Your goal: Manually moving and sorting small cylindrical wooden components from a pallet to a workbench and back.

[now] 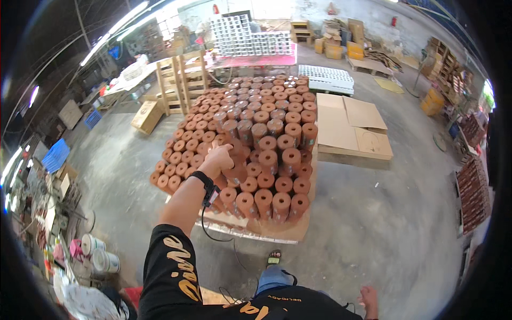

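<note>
My left hand reaches out over a large stack of reddish-brown hollow cylinders, its fingers curled around the top of one brown cylinder. The wrist wears a black band with a small device and a cable. Around the hand stand many similar upright cylinders, each with a round hole in its top end. Those in the middle and at the back right rise higher than the near rows. My right hand hangs low at the right beside my body, away from the stack, fingers loosely apart and holding nothing.
The stack rests on a pallet covered with a board. Flat cardboard sheets lie to its right, with a white perforated stack behind. Wooden pallets and a cardboard box stand at the left; white buckets are nearer.
</note>
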{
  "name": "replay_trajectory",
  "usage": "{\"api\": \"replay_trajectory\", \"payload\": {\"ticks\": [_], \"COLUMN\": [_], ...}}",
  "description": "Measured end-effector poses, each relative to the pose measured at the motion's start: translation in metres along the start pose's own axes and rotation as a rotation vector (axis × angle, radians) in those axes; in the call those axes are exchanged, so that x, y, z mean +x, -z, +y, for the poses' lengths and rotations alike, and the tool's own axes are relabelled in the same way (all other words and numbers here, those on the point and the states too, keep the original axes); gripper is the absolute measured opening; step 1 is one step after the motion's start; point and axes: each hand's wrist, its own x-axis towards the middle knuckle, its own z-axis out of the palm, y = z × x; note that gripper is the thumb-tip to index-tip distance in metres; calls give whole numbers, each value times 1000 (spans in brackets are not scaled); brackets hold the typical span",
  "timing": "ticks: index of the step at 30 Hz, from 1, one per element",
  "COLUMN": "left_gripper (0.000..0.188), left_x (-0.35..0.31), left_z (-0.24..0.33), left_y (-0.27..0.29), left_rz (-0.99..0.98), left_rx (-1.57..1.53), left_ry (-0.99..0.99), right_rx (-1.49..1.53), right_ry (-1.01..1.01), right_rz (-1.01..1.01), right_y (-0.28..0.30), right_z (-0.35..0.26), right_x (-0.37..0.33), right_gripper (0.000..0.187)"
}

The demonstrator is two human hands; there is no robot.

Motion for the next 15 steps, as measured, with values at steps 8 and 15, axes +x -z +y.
{"api": "replay_trajectory", "payload": {"ticks": [8, 15], "left_gripper": [66, 63], "left_x": [113, 133], "left_z": [21, 1], "left_y": [-36, -59], "left_rz": [-204, -227], "left_rx": [-15, 2], "left_ry": [-22, -17], "right_rx": [134, 133], "right_ry": [-233, -227], "right_rz": [111, 107], "right_y": [-24, -71], "right_z": [-15, -76], "right_x": [-73, -73], "right_gripper": [27, 31]}}
